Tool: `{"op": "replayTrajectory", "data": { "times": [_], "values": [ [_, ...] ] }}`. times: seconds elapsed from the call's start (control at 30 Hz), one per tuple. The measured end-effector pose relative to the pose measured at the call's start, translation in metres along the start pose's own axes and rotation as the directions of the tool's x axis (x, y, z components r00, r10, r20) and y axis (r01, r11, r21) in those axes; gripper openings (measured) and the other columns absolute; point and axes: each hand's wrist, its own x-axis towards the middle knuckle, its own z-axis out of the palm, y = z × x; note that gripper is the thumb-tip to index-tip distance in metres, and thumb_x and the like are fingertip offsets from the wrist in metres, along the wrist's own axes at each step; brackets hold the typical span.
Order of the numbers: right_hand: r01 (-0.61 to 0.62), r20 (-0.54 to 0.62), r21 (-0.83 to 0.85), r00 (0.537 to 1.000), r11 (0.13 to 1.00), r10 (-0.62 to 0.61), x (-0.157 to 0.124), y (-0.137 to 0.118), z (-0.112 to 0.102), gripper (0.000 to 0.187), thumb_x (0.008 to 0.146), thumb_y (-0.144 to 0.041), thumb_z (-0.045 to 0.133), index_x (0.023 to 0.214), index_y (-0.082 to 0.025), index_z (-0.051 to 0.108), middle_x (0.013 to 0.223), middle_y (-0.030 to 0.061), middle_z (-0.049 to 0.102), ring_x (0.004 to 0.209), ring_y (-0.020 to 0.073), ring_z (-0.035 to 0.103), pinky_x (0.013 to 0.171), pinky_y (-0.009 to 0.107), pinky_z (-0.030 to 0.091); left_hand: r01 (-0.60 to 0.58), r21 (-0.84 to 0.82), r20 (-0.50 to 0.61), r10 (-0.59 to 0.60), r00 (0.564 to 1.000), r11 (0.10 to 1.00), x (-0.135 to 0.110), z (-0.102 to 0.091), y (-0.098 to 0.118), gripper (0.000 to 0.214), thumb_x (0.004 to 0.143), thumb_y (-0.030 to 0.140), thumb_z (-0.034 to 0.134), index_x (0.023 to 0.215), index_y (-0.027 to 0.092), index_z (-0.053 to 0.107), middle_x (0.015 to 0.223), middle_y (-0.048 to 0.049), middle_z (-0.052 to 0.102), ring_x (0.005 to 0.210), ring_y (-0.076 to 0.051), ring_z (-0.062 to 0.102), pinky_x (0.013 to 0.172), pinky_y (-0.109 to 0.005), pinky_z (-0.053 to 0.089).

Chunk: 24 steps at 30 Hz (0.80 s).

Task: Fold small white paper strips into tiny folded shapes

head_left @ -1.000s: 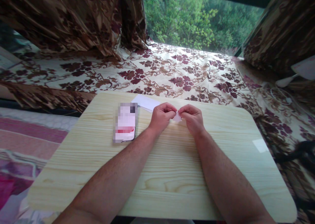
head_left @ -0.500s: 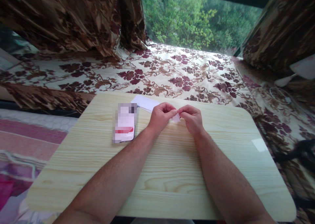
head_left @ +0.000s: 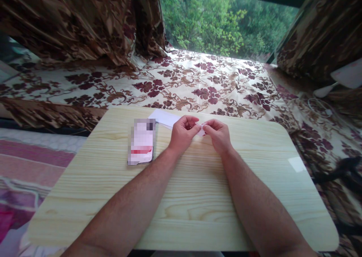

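One small white paper piece (head_left: 201,132) sits at twelve o'clock on the single pale wood-grain desk (head_left: 195,211). The right hand's (head_left: 218,134) grip pinches it; the left hand's (head_left: 181,134) thumb meets it, index finger lifted, closure unclear. One pale rectangular phone (head_left: 141,140) lies at ten; flat white paper (head_left: 162,117), partly blocked by the left hand, at eleven.

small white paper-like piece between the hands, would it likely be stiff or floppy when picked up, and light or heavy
The small white paper-like piece is probably very light, being tiny beside the right hand. It likely bends or creases easily, as it looks thin, though any folds, which could stiffen it, are too small to make out.
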Motion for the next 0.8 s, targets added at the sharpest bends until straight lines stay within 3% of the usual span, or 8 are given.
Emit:
{"op": "replayTrajectory", "data": {
  "times": [0.8],
  "values": [
    [0.047,-0.004,-0.154,0.999,0.987,-0.048,-0.0017,-0.0047,-0.0001,0.013,0.075,-0.031,0.070,0.070,-0.018,0.069,0.059,-0.0015,0.064,0.054,0.0113,0.055,0.055,0.025,0.044,0.027,0.022,-0.001,-0.027,1.000,0.999,-0.0018,-0.0003,0.0011,0.026,0.068,0.026,0.079,0.089,0.016,0.068,0.065,0.0033,0.058,0.058,-0.009,0.053,0.055,-0.022,0.043]
  ]
}}
